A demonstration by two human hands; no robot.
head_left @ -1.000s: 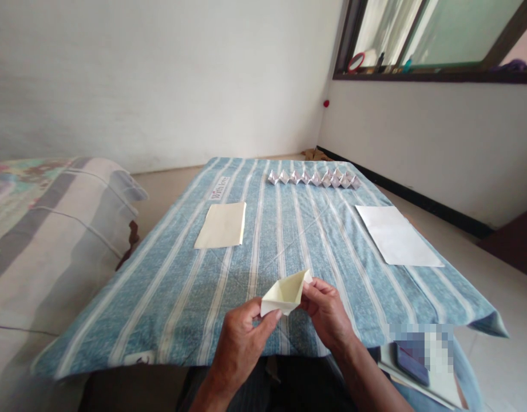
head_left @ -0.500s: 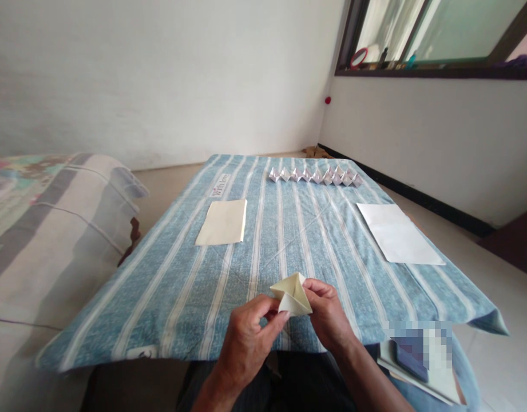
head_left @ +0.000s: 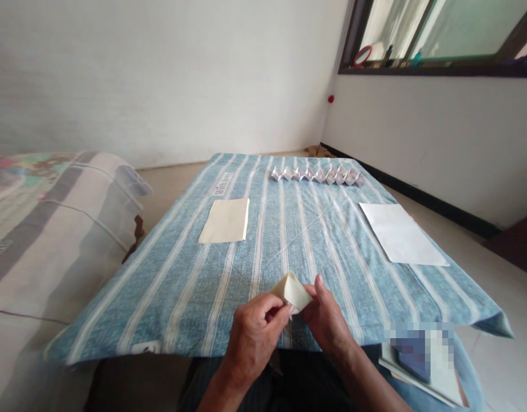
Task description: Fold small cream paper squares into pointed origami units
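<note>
A small cream paper piece (head_left: pixel 298 293), folded into a pointed shape, is held just above the near edge of the cloth-covered table. My left hand (head_left: pixel 258 329) pinches its lower left side between thumb and fingers. On the other side is my right hand (head_left: pixel 327 317), its thumb raised and apart from the paper. Its fingers reach behind the right corner and touch it; their tips are hidden.
Blue striped cloth (head_left: pixel 181 286) covers the table. A cream paper stack (head_left: pixel 224 221) lies left of centre, white sheets (head_left: pixel 403 233) at the right. A row of silvery folded paper shapes (head_left: pixel 319 175) stands at the back. A phone (head_left: pixel 413 357) rests on papers near my right arm.
The folded paper has turned and looks narrower, its open pocket no longer facing me. My right thumb has lifted off it, while my left hand keeps its pinch.
</note>
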